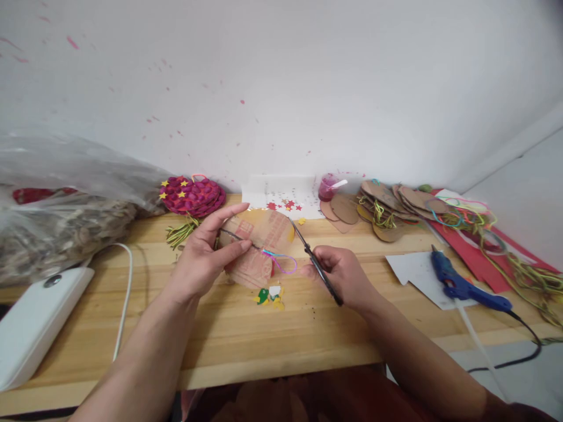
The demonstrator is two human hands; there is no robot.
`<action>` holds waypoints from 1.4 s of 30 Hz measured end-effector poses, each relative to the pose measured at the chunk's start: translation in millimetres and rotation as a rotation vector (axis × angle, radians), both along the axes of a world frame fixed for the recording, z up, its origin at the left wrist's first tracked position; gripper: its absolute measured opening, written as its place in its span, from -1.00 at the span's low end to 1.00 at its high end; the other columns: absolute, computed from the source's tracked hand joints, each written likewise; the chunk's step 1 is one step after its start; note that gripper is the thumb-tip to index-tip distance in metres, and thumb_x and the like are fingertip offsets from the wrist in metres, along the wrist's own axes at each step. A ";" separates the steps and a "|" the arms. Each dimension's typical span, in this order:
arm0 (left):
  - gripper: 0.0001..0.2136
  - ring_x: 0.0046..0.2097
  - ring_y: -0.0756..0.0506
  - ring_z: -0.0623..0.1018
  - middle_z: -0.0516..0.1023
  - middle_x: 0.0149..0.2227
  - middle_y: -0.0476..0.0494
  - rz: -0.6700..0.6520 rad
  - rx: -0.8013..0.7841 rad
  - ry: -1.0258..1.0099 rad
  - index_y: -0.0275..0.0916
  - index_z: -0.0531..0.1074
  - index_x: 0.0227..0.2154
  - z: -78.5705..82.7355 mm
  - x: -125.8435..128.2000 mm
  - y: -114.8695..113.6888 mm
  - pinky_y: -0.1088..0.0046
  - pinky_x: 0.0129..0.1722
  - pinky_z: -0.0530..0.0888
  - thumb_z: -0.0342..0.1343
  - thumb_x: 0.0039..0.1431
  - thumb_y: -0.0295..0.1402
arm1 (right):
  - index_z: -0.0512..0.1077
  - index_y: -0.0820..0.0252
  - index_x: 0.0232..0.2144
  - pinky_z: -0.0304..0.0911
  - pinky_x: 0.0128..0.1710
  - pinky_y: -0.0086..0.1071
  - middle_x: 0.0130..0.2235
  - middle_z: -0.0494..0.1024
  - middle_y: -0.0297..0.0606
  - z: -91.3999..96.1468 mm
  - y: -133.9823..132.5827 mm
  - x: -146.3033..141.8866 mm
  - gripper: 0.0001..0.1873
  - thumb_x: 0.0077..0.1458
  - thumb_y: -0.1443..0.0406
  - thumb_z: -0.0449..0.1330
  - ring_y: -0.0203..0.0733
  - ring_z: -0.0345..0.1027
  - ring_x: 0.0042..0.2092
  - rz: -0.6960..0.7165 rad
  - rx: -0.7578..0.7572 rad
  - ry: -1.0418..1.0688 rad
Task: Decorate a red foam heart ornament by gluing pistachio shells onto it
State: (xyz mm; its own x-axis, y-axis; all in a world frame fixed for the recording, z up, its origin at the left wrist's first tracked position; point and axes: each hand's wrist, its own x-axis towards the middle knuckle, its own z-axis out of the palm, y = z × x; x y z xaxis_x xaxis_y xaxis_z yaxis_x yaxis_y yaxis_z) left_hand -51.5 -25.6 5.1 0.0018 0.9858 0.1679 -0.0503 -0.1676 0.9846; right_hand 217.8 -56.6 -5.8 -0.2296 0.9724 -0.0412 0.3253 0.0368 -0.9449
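The brown cardboard piece (259,230) was rounded in outline, printed with faded red marks and touched with yellow near its upper and right edges; a dark cord (233,235) crossed it, and a thin loop (267,252), shading from blue to purple, stuck out to the right. Counted up, there was one piece in hand, one pair of scissors (314,256), one blue glue gun (466,290), one jar of pink stuff (326,189) and one magenta stack (193,196) with four yellow stars on top (the red stars (271,206) on the white sheet behind were too small to count surely). The piece was held above the worktop (246,340), between the two hands — the left hand (200,252) gripped its left side, thumb pressed on the near face and fingers spread along the edge, while the right hand (341,272) was curled around the scissors' handles, their tips close by the piece's right edge. Green and yellow scraps (263,296) lay just below it.
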 end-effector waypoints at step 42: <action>-0.42 -0.28 -0.01 0.48 0.54 -0.16 0.01 -0.059 -0.046 -0.114 0.03 0.52 0.07 -4.6 9.1 -1.9 0.57 -0.30 0.50 0.46 -0.06 -0.42 | 0.26 0.11 -0.54 -0.04 -0.55 -0.39 -0.57 0.19 -0.50 3.2 -2.0 -3.0 -0.47 -0.01 -0.07 0.42 -0.37 0.05 -0.55 -0.006 -0.018 0.064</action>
